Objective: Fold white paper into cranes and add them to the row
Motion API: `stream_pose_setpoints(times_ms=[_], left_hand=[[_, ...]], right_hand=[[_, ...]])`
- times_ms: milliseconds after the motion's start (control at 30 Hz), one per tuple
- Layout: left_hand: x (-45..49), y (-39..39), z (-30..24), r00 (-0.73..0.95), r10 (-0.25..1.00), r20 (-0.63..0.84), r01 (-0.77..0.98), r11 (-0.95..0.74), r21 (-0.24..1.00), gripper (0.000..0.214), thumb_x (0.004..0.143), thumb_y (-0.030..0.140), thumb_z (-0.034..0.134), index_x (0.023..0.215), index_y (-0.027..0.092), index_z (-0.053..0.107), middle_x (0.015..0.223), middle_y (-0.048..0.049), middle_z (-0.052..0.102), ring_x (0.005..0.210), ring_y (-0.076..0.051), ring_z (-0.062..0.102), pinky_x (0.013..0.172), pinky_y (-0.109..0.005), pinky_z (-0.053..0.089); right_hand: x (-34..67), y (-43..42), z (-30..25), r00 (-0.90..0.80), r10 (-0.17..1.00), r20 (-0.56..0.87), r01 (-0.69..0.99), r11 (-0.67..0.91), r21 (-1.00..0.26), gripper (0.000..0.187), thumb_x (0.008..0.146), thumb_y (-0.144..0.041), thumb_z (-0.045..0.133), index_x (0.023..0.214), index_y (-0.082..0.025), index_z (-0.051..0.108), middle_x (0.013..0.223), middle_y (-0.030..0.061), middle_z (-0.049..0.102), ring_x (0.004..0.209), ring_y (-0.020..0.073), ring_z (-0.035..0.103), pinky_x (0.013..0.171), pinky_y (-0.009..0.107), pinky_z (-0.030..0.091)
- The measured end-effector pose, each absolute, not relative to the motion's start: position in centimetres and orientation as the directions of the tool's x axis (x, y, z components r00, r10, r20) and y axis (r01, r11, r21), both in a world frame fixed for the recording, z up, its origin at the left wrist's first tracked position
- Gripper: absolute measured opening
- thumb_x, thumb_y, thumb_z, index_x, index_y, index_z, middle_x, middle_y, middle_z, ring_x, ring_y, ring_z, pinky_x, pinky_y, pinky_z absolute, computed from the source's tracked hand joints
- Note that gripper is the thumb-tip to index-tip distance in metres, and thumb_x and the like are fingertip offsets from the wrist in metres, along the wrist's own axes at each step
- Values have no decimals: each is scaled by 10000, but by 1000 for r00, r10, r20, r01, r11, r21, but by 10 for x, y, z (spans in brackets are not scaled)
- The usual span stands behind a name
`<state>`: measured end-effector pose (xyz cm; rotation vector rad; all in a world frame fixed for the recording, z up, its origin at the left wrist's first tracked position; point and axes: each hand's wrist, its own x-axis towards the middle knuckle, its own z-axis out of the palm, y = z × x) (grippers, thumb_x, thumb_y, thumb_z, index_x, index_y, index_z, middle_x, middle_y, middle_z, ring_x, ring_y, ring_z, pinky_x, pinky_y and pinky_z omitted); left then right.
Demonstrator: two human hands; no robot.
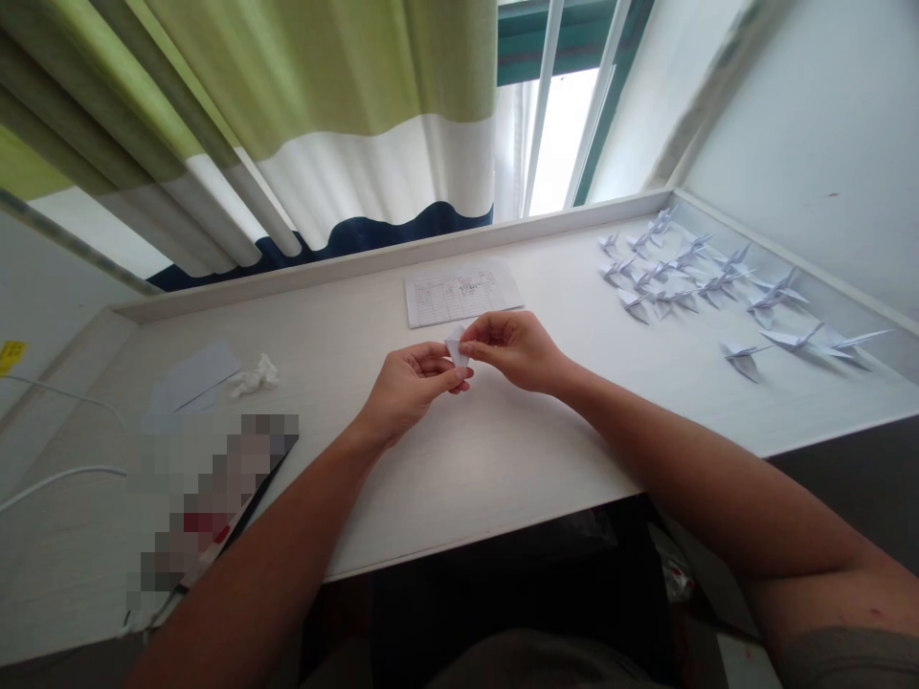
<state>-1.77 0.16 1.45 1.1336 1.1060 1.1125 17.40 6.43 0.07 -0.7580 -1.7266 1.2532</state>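
A small piece of folded white paper (458,350) is held up over the middle of the white desk, between both hands. My left hand (414,385) grips it from the left and below, thumb and fingers closed on its lower part. From the right, my right hand (515,350) pinches its upper edge between thumb and fingers. Folded paper cranes (779,299) stand in rows on the right side of the desk, apart from my hands. Just beyond the hands lies a pad of printed sheets (463,293).
Loose white paper sheets (193,373) and a crumpled tissue (257,374) lie at the left. A pixelated flat object (230,498) with a dark edge rests by my left forearm, near white cables (64,474). A raised rim (402,256) borders the desk (459,478) below the curtain (323,86).
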Motion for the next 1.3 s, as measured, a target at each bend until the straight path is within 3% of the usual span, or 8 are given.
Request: stream_pose_setpoints(times_ms=[267, 400, 700, 900, 1067, 1300], left_hand=[[-19, 3, 16, 83, 990, -115, -72, 121, 990, 359, 655, 291, 1002, 886, 135, 774, 809, -73, 818, 697, -176, 753, 743, -329, 601], [-19, 2, 18, 90, 990, -112, -62, 118, 991, 346, 675, 314, 999, 895, 148, 790, 830, -73, 820, 723, -194, 764, 753, -350, 616], [-21, 1, 19, 165, 980, -108, -21, 113, 993, 313, 735, 338, 972, 905, 149, 790, 901, -96, 838, 796, -206, 786, 818, -356, 632], [-22, 4, 14, 44, 994, 97, 56, -99, 993, 360, 880, 511, 847, 969, 163, 822, 880, -79, 830, 800, -208, 772, 812, -364, 648], [-24, 7, 12, 7, 997, 70, 53, -71, 996, 354, 772, 489, 940, 885, 168, 843, 838, -72, 827, 748, -203, 758, 770, -363, 650], [-31, 9, 15, 35, 996, -76, -9, 76, 997, 341, 705, 465, 986, 797, 173, 837, 823, -77, 821, 774, -200, 767, 737, -324, 624]], right_hand=[[176, 62, 5, -488, 821, 295, 1, 338, -941, 158, 869, -289, 780, 978, -196, 711, 834, 23, 732, 785, 181, 675, 803, 381, 570], [176, 63, 4, -477, 823, 307, -15, 342, -940, 207, 869, -329, 811, 951, -209, 663, 889, 29, 720, 795, 174, 666, 778, 367, 570], [174, 63, -1, -476, 811, 339, -105, 331, -938, 274, 929, -399, 777, 967, -229, 565, 794, -4, 687, 743, 171, 665, 733, 362, 552], [174, 59, 4, -522, 765, 376, -45, 416, -908, 247, 968, -388, 737, 986, -238, 542, 772, -25, 662, 712, 148, 622, 698, 329, 507], [174, 58, 3, -510, 761, 402, -3, 466, -885, 257, 981, -402, 730, 986, -247, 525, 744, -46, 614, 685, 138, 564, 687, 320, 472], [174, 58, 2, -550, 736, 394, -11, 466, -885, 240, 990, -369, 713, 1025, -248, 509, 763, -36, 627, 712, 152, 599, 697, 325, 475]])
